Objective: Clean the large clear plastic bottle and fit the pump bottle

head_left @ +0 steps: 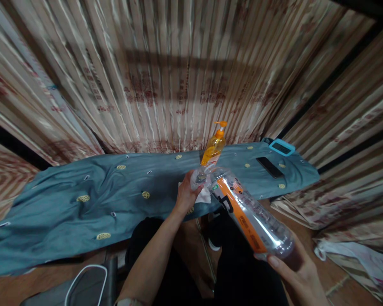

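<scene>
A large clear plastic bottle (252, 212) with an orange and black label lies tilted in front of me, its base toward the lower right. Around the base end, the fingers of my right hand (295, 270) are closed. My left hand (187, 193) is closed at the bottle's neck end, with a white tissue (204, 195) hanging below its fingers. Crumpled, see-through material shows at those fingertips; its exact edges are hard to make out. Just behind the neck stands a pump bottle (212, 148) of yellow-orange liquid with an orange pump head.
A blue-green cloth with yellow prints (130, 178) covers the long low surface. To the right lie a black phone (270, 167) and a light-blue framed digital clock (281, 147). Striped curtains (178, 76) hang behind and at both sides. A white loop (86, 284) shows at lower left.
</scene>
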`<state>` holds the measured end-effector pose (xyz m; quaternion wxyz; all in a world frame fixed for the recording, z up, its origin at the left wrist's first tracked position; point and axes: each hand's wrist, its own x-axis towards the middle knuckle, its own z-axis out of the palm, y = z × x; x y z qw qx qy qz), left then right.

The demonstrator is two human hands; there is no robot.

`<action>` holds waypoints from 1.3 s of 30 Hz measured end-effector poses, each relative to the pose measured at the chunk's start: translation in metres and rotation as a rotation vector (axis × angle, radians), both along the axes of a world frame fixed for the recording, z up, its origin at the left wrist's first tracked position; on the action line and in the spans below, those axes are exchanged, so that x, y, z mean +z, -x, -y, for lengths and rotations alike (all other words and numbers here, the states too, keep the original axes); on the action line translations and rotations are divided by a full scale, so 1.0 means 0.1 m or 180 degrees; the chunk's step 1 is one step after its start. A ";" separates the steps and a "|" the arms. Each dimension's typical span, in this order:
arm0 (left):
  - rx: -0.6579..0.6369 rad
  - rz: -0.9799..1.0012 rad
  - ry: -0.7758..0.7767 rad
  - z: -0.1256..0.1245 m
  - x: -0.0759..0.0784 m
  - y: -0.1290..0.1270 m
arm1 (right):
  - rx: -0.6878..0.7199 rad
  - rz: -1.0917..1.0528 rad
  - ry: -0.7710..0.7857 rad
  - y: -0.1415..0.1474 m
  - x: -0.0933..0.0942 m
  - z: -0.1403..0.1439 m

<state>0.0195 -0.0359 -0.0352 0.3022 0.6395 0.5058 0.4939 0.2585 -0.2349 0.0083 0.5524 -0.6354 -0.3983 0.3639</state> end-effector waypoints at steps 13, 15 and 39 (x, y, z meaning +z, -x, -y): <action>0.0137 0.0006 0.0143 -0.01 -0.01 0.00 | 0.0132 0.0187 0.0124 -0.05 0.06 -0.02; 0.0127 0.0015 0.0119 -0.01 -0.01 0.00 | 0.0155 0.0205 0.0160 -0.04 0.09 -0.01; 0.0137 -0.0008 0.0128 -0.02 0.00 0.00 | 0.0017 0.0285 0.0176 0.08 0.25 -0.04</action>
